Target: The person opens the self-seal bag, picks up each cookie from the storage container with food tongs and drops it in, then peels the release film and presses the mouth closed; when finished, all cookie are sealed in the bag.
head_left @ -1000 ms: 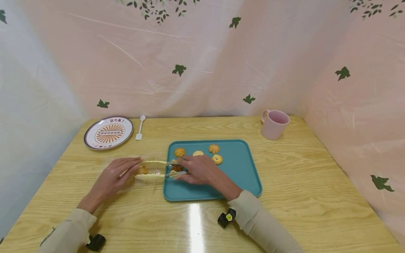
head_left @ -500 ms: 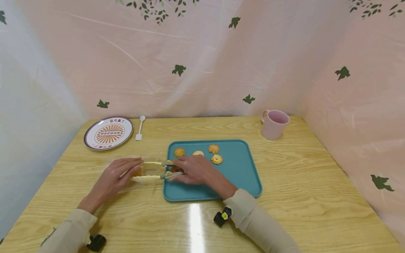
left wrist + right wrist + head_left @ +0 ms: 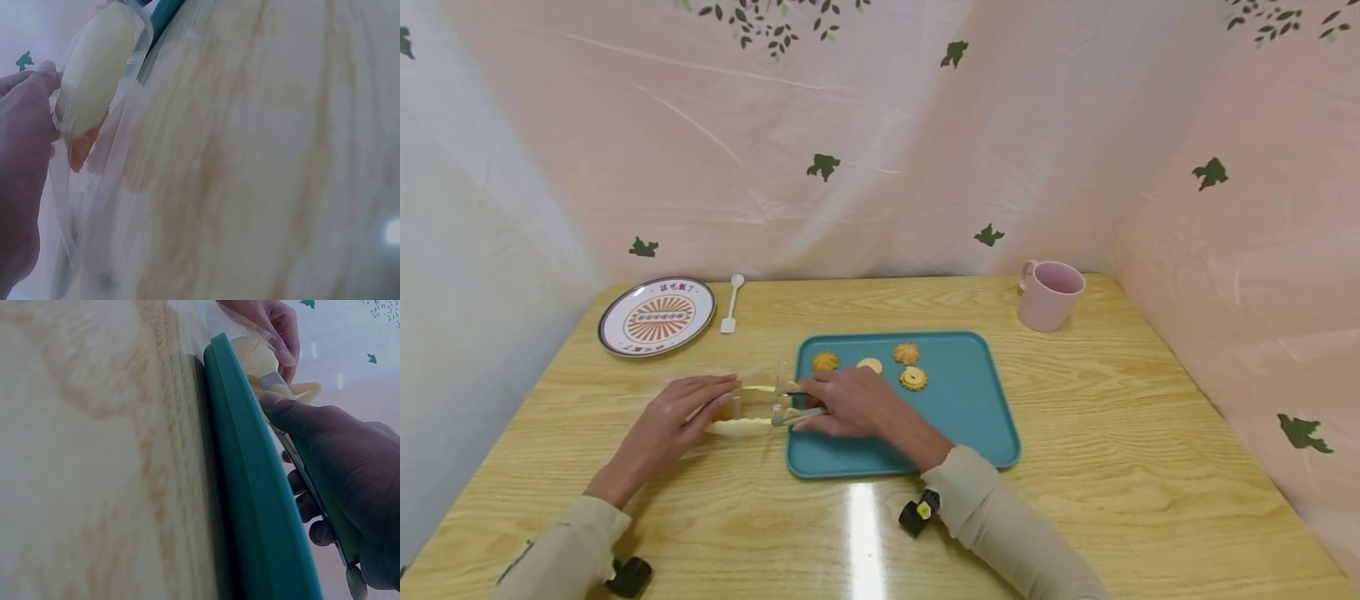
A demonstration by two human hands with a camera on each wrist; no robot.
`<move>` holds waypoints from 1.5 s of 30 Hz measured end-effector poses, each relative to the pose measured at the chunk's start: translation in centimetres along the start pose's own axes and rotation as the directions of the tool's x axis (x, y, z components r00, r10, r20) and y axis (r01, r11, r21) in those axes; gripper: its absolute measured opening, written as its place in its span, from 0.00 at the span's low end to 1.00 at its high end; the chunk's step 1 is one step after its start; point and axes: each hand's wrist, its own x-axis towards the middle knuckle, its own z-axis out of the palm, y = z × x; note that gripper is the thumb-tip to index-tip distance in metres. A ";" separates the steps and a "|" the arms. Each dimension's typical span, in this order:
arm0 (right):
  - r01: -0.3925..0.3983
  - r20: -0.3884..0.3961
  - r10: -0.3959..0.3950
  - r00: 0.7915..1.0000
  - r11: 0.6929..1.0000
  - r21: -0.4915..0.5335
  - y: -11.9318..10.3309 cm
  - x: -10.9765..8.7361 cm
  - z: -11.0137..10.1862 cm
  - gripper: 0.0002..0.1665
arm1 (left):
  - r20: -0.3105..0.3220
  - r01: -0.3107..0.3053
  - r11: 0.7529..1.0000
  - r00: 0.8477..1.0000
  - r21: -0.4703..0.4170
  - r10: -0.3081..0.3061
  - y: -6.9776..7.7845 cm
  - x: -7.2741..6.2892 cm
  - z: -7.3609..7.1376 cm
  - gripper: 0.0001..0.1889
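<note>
My right hand (image 3: 857, 402) grips a pair of tongs (image 3: 741, 427) with pale yellow, wavy-edged tips and grey metal arms. In the right wrist view, the thumb presses along one tong arm while fingers curl beneath. The tips reach left into a clear plastic container (image 3: 781, 375), which lies on the table; its exact shape is hard to make out. My left hand (image 3: 670, 417) holds this container over its far end. A golden-brown cookie (image 3: 724, 408) shows near the tong tips, also seen as an orange-brown piece (image 3: 84, 147) in the left wrist view.
A teal tray (image 3: 958, 417) bears several cookies (image 3: 907, 353); a reddish one is partly hidden by the right hand. Behind stand a patterned plate (image 3: 657, 317), a small white spoon (image 3: 732, 304) and a pink mug (image 3: 1049, 296). A leaf-printed curtain (image 3: 880, 125) borders the table.
My right hand and the tongs have shifted slightly left, pushing the tips deeper into the container. The cookie near the tips has moved left too. The left hand holds almost still.
</note>
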 end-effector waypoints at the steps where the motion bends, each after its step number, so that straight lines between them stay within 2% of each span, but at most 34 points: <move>1: -0.001 0.002 0.001 1.000 1.000 0.002 0.0 0.1 0.0 0.27 | 0.003 0.003 1.000 1.000 0.004 -0.003 0.0 0.0 0.0 0.20; 6: 0.000 0.001 0.000 1.000 1.000 -0.002 -0.2 0.3 0.0 0.25 | 0.014 0.022 1.000 1.000 0.017 -0.023 0.1 -0.1 -0.1 0.21; 13: -0.003 0.003 0.003 1.000 1.000 -0.026 -0.2 0.3 0.0 0.26 | 0.003 0.012 1.000 1.000 0.024 -0.012 0.0 0.0 -0.1 0.20; 20: -0.019 0.022 0.019 1.000 0.999 -0.028 -0.2 0.3 0.1 0.29 | 0.007 0.022 0.999 1.000 0.029 -0.022 0.0 -0.2 -0.2 0.20; 26: -0.024 0.006 0.024 1.000 0.999 -0.028 -0.1 0.0 -0.1 0.33 | 0.003 0.008 1.000 1.000 0.025 -0.008 0.0 -0.1 -0.2 0.21; 31: -0.043 -0.022 0.042 0.999 0.998 -0.035 0.4 -0.8 -0.6 0.34 | 0.005 0.022 0.999 1.000 0.033 -0.022 -0.1 -0.1 -0.2 0.21; 37: -0.022 -0.051 0.020 0.998 0.999 -0.032 1.3 -2.5 -1.1 0.35 | -0.002 0.031 0.999 1.000 0.043 -0.031 -0.2 -0.1 -0.2 0.21; 45: -0.078 -0.099 0.075 0.992 0.997 -0.025 2.4 -4.9 -1.7 0.36 | 0.014 0.053 0.997 0.998 0.055 -0.054 0.0 0.0 -0.3 0.21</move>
